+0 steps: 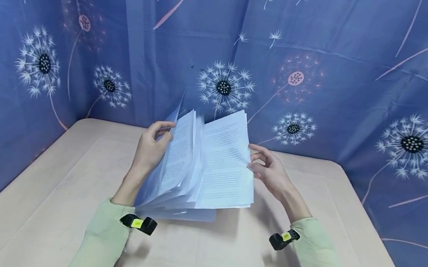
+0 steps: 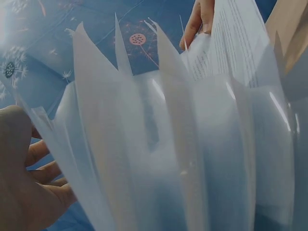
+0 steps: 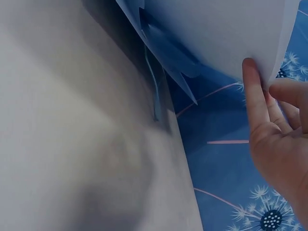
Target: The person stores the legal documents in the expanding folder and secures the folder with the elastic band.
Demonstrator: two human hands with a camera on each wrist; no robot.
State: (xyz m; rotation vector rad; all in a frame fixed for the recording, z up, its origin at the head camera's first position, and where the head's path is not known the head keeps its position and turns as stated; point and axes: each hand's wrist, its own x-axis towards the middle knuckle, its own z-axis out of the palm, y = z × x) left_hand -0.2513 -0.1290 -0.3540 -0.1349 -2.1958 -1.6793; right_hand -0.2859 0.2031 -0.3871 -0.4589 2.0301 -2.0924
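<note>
A translucent blue plastic folder stands spread above the table, with several printed sheets inside. In the left wrist view, its clear plastic dividers fan apart with paper between them. My left hand holds the folder's left side by its edge, thumb toward the sheets. On the right, my right hand pinches the outer edge of printed sheets between thumb and fingers. The right wrist view shows this right hand at the sheets' edge, beside the folder's blue underside. Some inner sheets are blurred.
A pale table lies below, its far edge close behind the folder. Blue curtains with dandelion prints surround it at the back and sides. A black wrist camera sits on each green sleeve.
</note>
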